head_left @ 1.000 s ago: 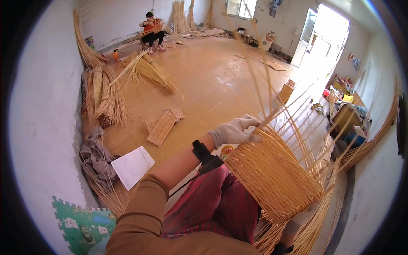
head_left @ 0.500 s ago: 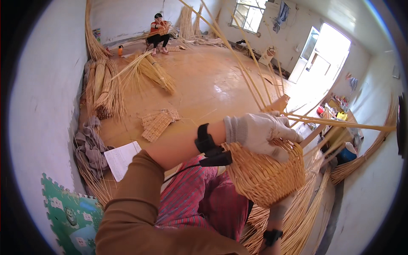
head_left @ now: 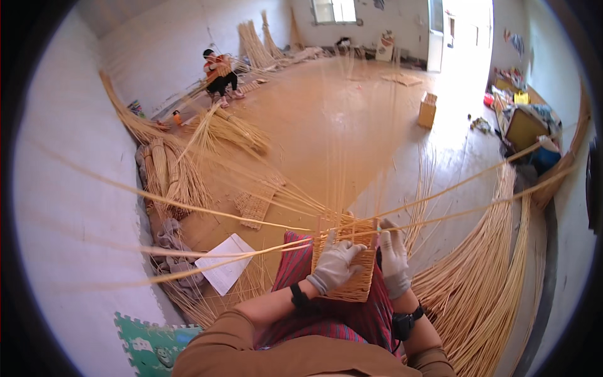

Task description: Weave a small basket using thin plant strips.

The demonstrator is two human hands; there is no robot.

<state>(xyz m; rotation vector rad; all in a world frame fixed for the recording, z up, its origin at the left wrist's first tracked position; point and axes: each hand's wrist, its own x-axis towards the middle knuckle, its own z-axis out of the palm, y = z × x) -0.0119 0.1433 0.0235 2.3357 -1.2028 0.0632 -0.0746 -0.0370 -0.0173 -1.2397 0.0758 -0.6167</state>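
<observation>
On my lap sits a woven wicker basket [head_left: 349, 294], roughly square, with long pale stakes [head_left: 207, 208] fanning out from its top to the left, right and far side. Several of the stakes are smeared by motion. My left hand [head_left: 336, 261], in a pale work glove, is closed on the near part of the basket, its fingers pointing right. At the basket's right side is my right hand [head_left: 394, 259], gloved too, gripping the edge near the upper corner with the fingers upward. The basket's far side is partly hidden by stakes.
Loose wicker rods [head_left: 471, 283] lie on the floor at my right. Bundled rods [head_left: 164, 164], a woven panel [head_left: 259, 204] and a white paper sheet [head_left: 225, 264] are on the left. A seated person [head_left: 220, 75] handles wickerwork farther back. A small woven box [head_left: 427, 110] stands beyond.
The basket has come down from a raised, tilted pose at the right onto my lap. My left hand moved from its upper rim to its near part. The view has swung.
</observation>
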